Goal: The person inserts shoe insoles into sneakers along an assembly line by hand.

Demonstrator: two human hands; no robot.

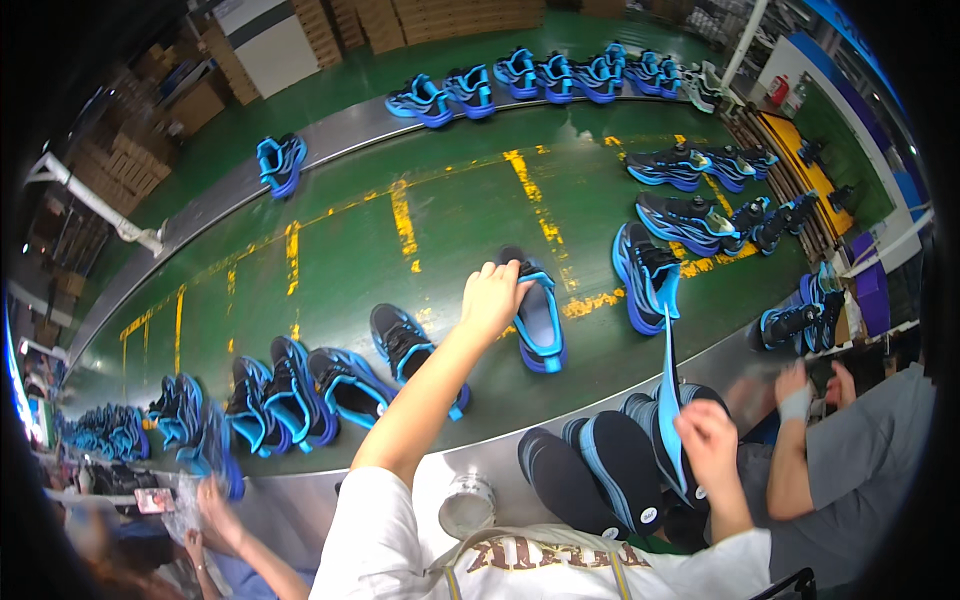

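My left hand (493, 303) is closed on the toe end of a black-and-blue sneaker (541, 318). The shoe lies on the green conveyor belt with its heel toward me, and its pale inside shows. My right hand (708, 437) pinches a thin light-blue insole (669, 405), held upright and seen nearly edge-on. This insole's tip reaches up near the heel of another sneaker (640, 275); whether they touch I cannot tell. Below my right hand, several black insoles (612, 470) with blue edges lie in overlapping stacks at the belt's near edge.
A row of sneakers (300, 395) lines the belt's near left side, and more sneakers (680, 165) stand at the right. Others sit along the far metal ledge (340, 150). A white tub (467, 506) is close to my body. Co-workers' hands (795, 385) show at right and left.
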